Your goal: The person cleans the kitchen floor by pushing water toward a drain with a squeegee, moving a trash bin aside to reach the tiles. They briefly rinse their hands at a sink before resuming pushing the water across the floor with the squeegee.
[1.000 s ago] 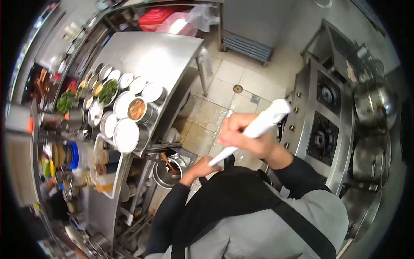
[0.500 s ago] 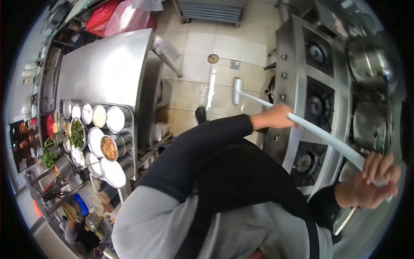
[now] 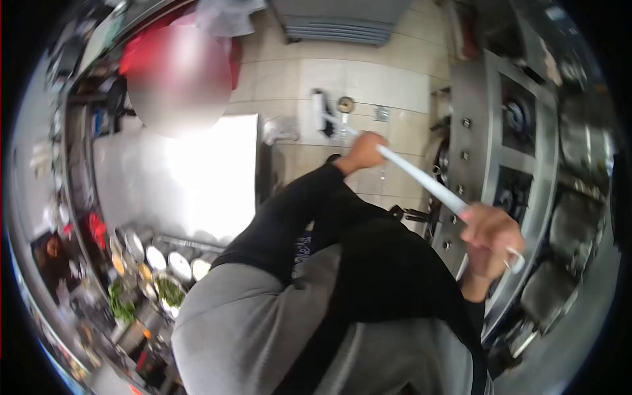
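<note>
A floor squeegee with a long white handle (image 3: 424, 181) slants across the view. Its T-shaped head (image 3: 320, 113), blurred and dark along its edges, is on the tiled floor beside a round drain (image 3: 345, 105). My left hand (image 3: 364, 151) is wrapped round the lower part of the handle. Near the top end my right hand (image 3: 490, 237) is closed on it, and a white hanging loop (image 3: 515, 260) sticks out past the fingers. Both sleeves are black.
A steel worktable (image 3: 178, 178) stands at left, with several food containers (image 3: 179, 265) below it. The gas range (image 3: 477, 135) runs along the right. A low rack (image 3: 336, 31) is at the top. A blurred patch covers part of a red object (image 3: 141, 56).
The squeegee head has swung left and farther away across the floor, past the drain. Both hands moved left with the handle, the right one also upward. The view has shifted.
</note>
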A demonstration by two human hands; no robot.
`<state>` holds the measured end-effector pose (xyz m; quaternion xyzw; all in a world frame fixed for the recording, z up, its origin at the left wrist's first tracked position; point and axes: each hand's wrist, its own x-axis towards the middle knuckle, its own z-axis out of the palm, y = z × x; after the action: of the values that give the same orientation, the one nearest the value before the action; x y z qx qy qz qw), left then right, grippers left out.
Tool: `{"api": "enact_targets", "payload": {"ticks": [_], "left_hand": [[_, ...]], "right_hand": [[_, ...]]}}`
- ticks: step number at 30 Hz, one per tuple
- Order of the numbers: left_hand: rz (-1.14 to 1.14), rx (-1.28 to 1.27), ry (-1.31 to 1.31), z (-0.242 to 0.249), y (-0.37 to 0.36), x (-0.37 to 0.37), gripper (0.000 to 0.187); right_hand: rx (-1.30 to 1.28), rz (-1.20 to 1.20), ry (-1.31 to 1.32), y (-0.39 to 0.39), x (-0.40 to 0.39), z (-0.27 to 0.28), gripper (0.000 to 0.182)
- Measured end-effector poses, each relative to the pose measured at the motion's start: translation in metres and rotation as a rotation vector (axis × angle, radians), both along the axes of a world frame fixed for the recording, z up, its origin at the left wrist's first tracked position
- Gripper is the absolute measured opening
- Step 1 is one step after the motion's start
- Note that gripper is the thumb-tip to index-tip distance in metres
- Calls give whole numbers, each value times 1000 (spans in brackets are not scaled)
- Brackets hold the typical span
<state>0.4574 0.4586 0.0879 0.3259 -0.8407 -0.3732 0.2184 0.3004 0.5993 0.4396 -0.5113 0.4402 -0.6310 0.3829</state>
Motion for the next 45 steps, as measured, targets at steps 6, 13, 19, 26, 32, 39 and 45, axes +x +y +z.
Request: {"api": "enact_targets", "payload": {"ticks": [6, 13, 19, 26, 32, 39, 45], "left_hand": [[305, 25, 467, 113, -11, -49, 22], [-247, 102, 596, 124, -32, -213, 26], [-392, 54, 307, 19, -91, -230, 16], [-68, 1, -113, -1, -124, -115, 18], [-145, 217, -149, 60, -174, -144, 29], [-787, 278, 55, 141, -270, -338, 40], [-426, 0, 364, 69, -424, -476, 16]], "right_hand": [[42, 51, 45, -9, -83, 81, 33], [-66, -97, 766, -64, -75, 129, 35], [-105, 62, 406, -121, -106, 34, 51], [39, 52, -34, -118, -172, -28, 39], [18, 206, 78, -146, -232, 8, 33], [-167, 510, 205, -230, -297, 95, 29], [47, -238, 415, -322, -344, 14, 26]]}}
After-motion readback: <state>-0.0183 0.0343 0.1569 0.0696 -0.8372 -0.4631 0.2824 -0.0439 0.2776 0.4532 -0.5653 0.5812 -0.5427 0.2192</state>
